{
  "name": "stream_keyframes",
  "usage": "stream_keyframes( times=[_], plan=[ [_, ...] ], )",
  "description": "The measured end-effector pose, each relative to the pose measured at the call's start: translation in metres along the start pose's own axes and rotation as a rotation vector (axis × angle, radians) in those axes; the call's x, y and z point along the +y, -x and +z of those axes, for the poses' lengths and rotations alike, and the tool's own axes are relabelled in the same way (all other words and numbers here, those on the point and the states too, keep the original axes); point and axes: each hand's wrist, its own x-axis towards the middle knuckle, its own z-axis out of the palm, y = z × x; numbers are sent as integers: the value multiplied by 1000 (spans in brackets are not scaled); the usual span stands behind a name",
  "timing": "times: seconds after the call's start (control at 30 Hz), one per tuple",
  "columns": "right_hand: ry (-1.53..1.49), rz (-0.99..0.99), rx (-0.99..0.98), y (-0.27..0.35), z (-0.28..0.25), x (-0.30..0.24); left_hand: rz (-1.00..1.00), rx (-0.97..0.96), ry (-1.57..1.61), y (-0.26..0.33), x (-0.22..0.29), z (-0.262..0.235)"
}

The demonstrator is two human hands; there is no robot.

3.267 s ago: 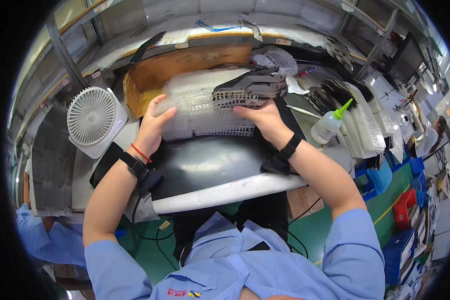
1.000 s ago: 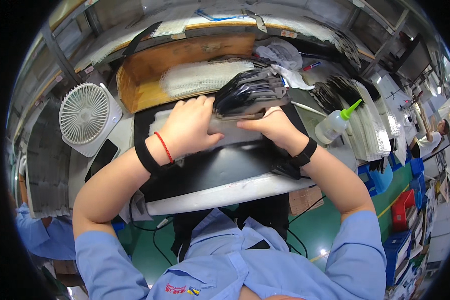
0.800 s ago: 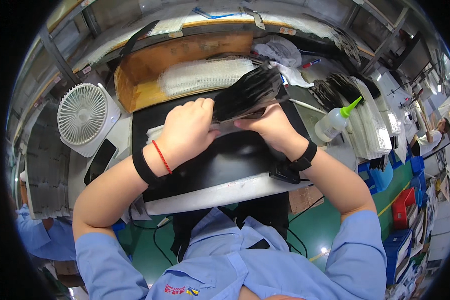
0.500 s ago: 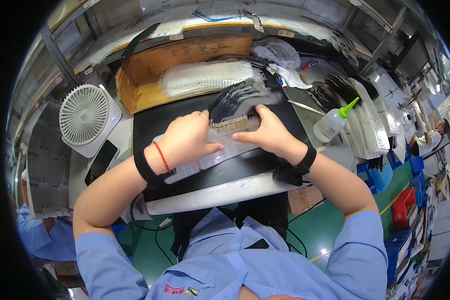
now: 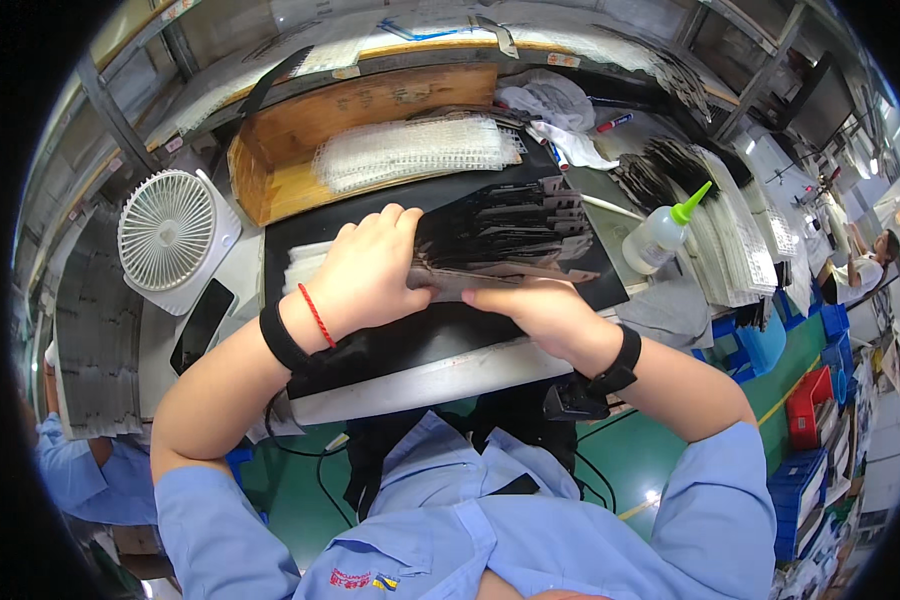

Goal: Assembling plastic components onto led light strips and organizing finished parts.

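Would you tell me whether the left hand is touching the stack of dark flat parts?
Touching: the head view shows the left hand lying on the stack of dark flat parts.

Stack of thin black flat parts (image 5: 505,230), fanned, edges stepped, lying on clear plastic tray (image 5: 305,262) atop black mat (image 5: 440,330), pressed under both hands.

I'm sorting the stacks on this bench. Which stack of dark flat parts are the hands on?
The fanned stack of black flat parts on the black mat, under the left hand and right hand. The other dark pile lies untouched behind the green-capped squeeze bottle.
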Motion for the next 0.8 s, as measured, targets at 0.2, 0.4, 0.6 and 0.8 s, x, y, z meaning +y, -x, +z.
stream_keyframes(
  times=[0.2, 0.4, 0.6, 0.8],
  plan=[
    [389, -198, 34, 4, -3, 8, 84, 39, -13, 12, -1, 11],
    [305, -254, 130, 8, 2, 16, 25, -70, 124, 21, 16, 1],
    [253, -334, 208, 39, 26, 30, 6, 41, 121, 47, 27, 1],
    [240, -425, 215, 49, 26, 43, -24, -131, 148, 60, 39, -9]
  ],
)
